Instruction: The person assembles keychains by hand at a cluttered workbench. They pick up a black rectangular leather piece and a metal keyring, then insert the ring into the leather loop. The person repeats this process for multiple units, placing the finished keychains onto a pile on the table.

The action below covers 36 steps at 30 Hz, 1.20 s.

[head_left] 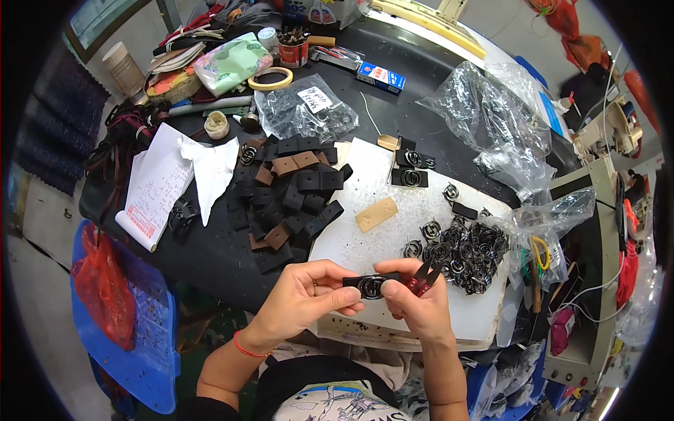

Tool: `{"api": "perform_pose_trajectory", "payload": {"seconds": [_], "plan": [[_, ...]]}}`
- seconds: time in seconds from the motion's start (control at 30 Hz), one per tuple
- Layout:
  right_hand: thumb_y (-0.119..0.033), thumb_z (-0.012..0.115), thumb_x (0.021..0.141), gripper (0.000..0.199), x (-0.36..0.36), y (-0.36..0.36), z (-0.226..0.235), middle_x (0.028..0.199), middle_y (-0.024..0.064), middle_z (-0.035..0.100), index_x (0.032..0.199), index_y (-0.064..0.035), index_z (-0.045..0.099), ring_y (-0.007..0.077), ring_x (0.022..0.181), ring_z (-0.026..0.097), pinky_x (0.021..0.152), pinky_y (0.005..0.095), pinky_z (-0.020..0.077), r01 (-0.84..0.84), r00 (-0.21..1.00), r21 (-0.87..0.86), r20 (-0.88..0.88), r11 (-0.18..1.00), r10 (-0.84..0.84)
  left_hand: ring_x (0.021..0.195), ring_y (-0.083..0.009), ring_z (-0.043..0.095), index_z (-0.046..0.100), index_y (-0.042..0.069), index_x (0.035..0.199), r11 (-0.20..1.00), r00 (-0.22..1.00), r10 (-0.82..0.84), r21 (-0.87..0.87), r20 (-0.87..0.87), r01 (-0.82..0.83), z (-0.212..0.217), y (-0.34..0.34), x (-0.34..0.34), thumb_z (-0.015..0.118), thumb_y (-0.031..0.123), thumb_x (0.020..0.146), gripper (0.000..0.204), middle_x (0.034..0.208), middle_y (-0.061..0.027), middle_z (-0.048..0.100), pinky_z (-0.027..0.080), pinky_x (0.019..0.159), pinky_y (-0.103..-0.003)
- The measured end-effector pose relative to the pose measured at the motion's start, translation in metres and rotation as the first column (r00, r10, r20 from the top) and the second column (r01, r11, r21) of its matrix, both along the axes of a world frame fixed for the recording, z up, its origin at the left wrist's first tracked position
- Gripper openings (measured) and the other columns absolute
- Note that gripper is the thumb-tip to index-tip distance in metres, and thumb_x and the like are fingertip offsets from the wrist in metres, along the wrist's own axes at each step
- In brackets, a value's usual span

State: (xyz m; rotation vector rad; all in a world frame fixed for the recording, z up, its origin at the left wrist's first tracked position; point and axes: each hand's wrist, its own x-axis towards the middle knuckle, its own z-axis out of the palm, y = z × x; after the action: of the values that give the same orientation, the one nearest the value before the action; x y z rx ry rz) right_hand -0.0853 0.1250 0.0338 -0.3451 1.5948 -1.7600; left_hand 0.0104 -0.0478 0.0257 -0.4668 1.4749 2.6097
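Between my two hands is a short black strap piece (371, 286) with a round dark-metal ornament on its face. My left hand (312, 298) pinches its left end between thumb and fingers. My right hand (415, 305) is closed on the right end, its thumb against the ornament's edge. Small red-handled pliers (425, 276) with dark jaws are also tucked in the right hand, jaws pointing up and away. To the right lies a heap of round metal ornaments (467, 256). Left of the white board, black and brown strap pieces (295, 189) are piled up.
The white work board (344, 242) carries a tan strap piece (376, 214) and, at its far edge, finished-looking black pieces with ornaments (409, 178). Clear plastic bags (491, 112) lie at the right. A written notepad (156, 186), tape roll (271, 78) and blue stool (151, 351) are leftward.
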Motion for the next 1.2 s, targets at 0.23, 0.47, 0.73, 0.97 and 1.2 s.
{"api": "perform_pose_trajectory", "payload": {"seconds": [0.23,0.47,0.73,0.97,1.2], "plan": [[-0.005,0.072,0.075,0.032,-0.002,-0.005,-0.009,0.073,0.0005,0.056,0.106,-0.0041,0.062,0.004,0.054,0.044,0.048,0.0197,0.0357,0.005,0.861,0.199,-0.499,0.98,0.097,0.074,-0.0122,0.064,0.056,-0.008,0.101,0.989,0.996,-0.025,-0.145,0.085,0.037,-0.006,-0.005,-0.002,0.061,0.006,0.085,0.021,0.084,-0.0089,0.063,0.053,0.066,-0.021],[-0.006,0.075,0.071,0.046,-0.007,0.003,-0.009,0.081,0.0035,0.058,0.114,-0.0068,0.059,0.0065,0.058,0.047,0.051,0.0197,0.039,-0.064,0.822,0.207,-0.544,0.976,0.169,0.072,-0.0089,0.061,0.059,-0.004,0.102,0.999,0.997,-0.031,-0.039,0.072,0.034,0.0,-0.009,-0.004,0.06,0.009,0.087,0.02,0.083,-0.0055,0.063,0.051,0.066,-0.021],[-0.007,0.075,0.069,0.042,-0.013,-0.002,0.006,0.091,0.0085,0.06,0.109,-0.0074,0.063,0.0206,0.072,0.061,0.06,0.0295,0.0502,-0.248,0.521,0.319,-0.752,0.915,0.404,0.064,-0.0069,0.06,0.061,-0.003,0.093,0.97,0.96,-0.241,0.043,0.14,0.238,-0.001,-0.017,0.0,0.06,0.014,0.088,0.018,0.079,-0.0059,0.064,0.049,0.058,-0.018],[-0.005,0.072,0.073,0.04,-0.025,0.004,0.006,0.087,0.0044,0.059,0.111,-0.0036,0.06,0.0112,0.063,0.053,0.053,0.0239,0.0421,-0.349,0.786,0.184,-0.476,0.919,0.394,0.063,-0.0054,0.057,0.061,-0.003,0.095,0.95,0.945,-0.31,0.075,0.102,0.304,0.002,-0.019,-0.004,0.059,0.015,0.089,0.019,0.08,-0.0057,0.064,0.046,0.057,-0.017],[-0.011,0.069,0.08,0.021,-0.007,0.013,-0.005,0.069,-0.005,0.049,0.097,-0.0004,0.062,0.001,0.058,0.041,0.05,0.0177,0.0315,-0.205,0.978,0.143,0.001,0.968,0.207,0.065,-0.0057,0.055,0.063,-0.002,0.098,0.912,0.981,-0.171,-0.393,-0.095,0.121,-0.008,-0.005,0.004,0.059,0.012,0.088,0.018,0.078,-0.0044,0.062,0.043,0.056,-0.019]]}}
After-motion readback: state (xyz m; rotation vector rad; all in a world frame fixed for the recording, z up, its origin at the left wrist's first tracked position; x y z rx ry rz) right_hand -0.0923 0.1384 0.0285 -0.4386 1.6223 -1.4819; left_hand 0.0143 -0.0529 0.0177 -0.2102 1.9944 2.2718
